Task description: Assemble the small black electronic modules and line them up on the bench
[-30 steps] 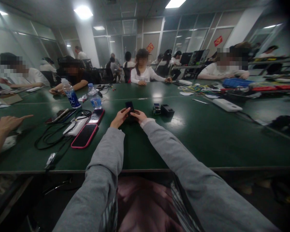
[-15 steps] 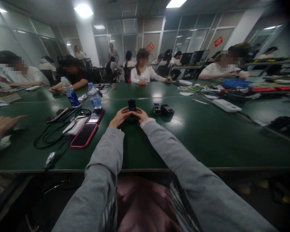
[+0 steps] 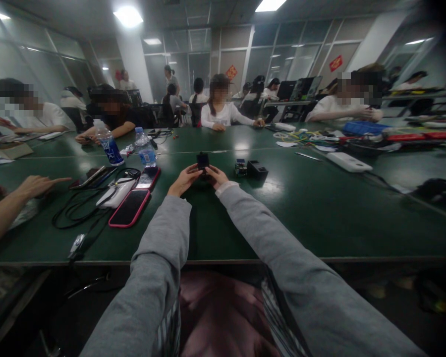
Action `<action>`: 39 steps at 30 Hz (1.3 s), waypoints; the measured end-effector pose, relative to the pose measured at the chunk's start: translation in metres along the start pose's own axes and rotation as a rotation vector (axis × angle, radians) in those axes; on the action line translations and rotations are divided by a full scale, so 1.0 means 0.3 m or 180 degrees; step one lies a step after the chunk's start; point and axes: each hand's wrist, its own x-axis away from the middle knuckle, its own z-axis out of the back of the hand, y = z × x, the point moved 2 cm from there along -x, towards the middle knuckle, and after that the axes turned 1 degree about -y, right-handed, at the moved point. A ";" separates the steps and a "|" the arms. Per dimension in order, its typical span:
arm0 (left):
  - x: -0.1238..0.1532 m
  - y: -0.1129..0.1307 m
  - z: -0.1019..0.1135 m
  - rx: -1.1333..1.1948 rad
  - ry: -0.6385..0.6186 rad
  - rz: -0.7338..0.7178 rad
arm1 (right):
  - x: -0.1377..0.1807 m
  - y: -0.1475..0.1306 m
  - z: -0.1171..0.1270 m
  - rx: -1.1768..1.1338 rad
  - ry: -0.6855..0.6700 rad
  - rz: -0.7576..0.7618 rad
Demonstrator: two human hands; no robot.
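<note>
Between both hands, a small black box-like device [image 3: 202,159] with a dark square face is held just over the green table [image 3: 301,218]. My left hand [image 3: 184,180] is closed on its left side, and my right hand [image 3: 217,177] grips it from the right. The fingers hide its lower part. To the right of my hands stands a small device with a screen and exposed parts [image 3: 241,167]. Beside that one is a black box-shaped case [image 3: 257,169].
Left of my arms lie a pink-edged phone [image 3: 130,208], another phone [image 3: 148,177], a white power bank [image 3: 116,193] and black cables. Two water bottles [image 3: 145,148] stand behind them. A co-worker's hand [image 3: 37,186] reaches in from the left. A white device [image 3: 348,162] lies right.
The co-worker's hand at the left has moved further right over the table. My right fingers have shifted slightly on the black device, and more of its face shows.
</note>
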 end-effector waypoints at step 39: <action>0.068 0.048 -0.036 0.1268 0.0215 0.0134 | 0.211 -0.050 -0.248 0.4768 0.0006 0.3029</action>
